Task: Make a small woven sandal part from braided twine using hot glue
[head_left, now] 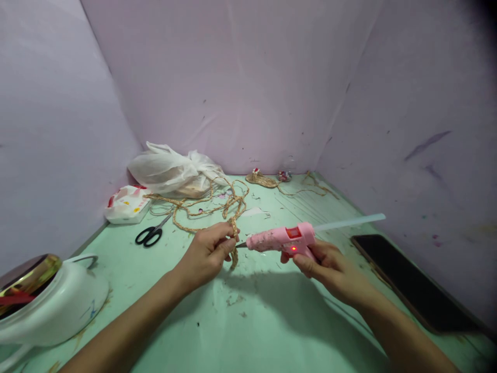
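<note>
My left hand (212, 251) pinches a braided straw cord (234, 259), its short end hanging below the fingers. From there the cord runs back in loose loops across the table. My right hand (330, 264) is wrapped round the handle of a pink glue gun (272, 240), whose small red light glows. The gun's metal nozzle points left and meets the cord beside my left fingertips; whether it touches I cannot tell. A translucent glue stick (349, 223) juts out of the gun's back.
Black-handled scissors (149, 235) lie left of the cord. Behind are a white plastic bag (174, 168), a small white packet (127, 204) and a woven straw piece (261, 179). A white pot (70, 305) stands front left, a phone (411, 282) right. Walls enclose the green table (248, 331).
</note>
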Demonstrator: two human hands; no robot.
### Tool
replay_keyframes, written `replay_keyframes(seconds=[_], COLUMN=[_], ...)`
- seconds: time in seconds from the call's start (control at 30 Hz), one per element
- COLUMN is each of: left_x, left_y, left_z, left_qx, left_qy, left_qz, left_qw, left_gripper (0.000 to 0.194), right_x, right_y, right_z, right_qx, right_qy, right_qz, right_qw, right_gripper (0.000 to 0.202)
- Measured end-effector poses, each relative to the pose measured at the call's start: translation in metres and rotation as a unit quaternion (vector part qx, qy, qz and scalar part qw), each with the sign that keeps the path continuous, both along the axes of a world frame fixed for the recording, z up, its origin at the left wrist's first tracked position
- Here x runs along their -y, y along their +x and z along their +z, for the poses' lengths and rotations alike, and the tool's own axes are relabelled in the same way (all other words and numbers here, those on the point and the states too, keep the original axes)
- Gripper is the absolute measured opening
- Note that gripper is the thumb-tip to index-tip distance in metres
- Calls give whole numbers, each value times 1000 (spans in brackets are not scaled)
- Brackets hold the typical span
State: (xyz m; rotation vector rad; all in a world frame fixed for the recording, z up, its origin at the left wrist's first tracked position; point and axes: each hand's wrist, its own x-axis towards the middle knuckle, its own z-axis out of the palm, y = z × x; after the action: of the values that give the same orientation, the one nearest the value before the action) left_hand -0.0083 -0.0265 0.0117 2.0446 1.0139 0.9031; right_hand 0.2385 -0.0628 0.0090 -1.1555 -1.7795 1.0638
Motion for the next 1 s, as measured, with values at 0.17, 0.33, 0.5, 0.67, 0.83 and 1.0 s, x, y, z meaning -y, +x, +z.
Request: replay_keyframes(seconds=[0.17,0.33,0.5,0.67,0.83,1.0], left_x=[0,0,-1,-1,-1,-1], left_y=[1,2,3,3,2,3], left_z=[1,0,1,1,0,1], left_qx=[16,27,44,43,43,43], left_qy=[-12,-25,-45,-43,-44,-45], left_qz=[-9,-9,-6,-4,-6,-9], left_qw=[1000,999,998,998,998,998], left_gripper=[18,18,20,20,21,21], right_x=[0,1,0,0,1,0], right_y=[-2,-3,-4,-4,-3,-2], right_z=[0,2,4,2,1,-3], right_qx=[-7,-7,-4,-6,-9,-10], right_qy=[-5,-4,-10,0,2,-6], right_qz=[-2,-2,-6,-2,-4,-4], right_qw=[1000,1000,1000,1000,1000,1000], right_gripper=[25,26,27,26,24,24])
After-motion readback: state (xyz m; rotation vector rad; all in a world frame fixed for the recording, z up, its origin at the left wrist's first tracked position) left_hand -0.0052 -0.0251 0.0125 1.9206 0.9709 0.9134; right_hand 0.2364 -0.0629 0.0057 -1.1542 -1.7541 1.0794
